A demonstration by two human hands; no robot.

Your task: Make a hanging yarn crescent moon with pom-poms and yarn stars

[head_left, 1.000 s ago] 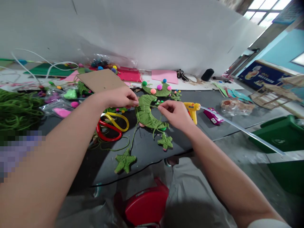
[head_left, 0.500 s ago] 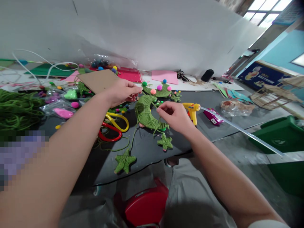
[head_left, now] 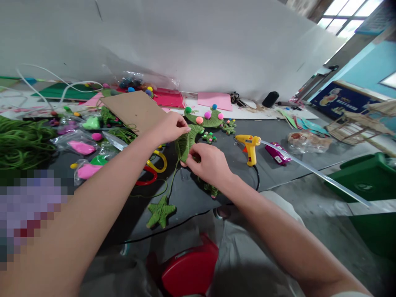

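Note:
A crescent wrapped in green yarn (head_left: 185,145) is between my hands above the dark table. My left hand (head_left: 173,128) is closed, fingertips pinching the crescent's upper part. Lower down, my right hand (head_left: 208,161) is closed with thumb and fingers on the crescent's edge, covering its lower end. A yarn strand runs from the crescent toward a green yarn star (head_left: 161,211) near the table's front edge. Another green star (head_left: 213,189) lies partly hidden under my right hand. Scissors with red and yellow handles (head_left: 160,161) lie beside my left forearm.
A yellow glue gun (head_left: 253,149) with a long clear stick stands to the right, near a purple packet (head_left: 277,153). Behind lies a finished-looking crescent with pom-poms (head_left: 210,119). Green yarn (head_left: 24,142), bagged clay (head_left: 83,147) and cardboard (head_left: 133,108) crowd the left.
My right hand has moved left and down onto the crescent's lower part. My left hand has shifted slightly right and down onto its upper part. The crescent has turned and shows less surface.

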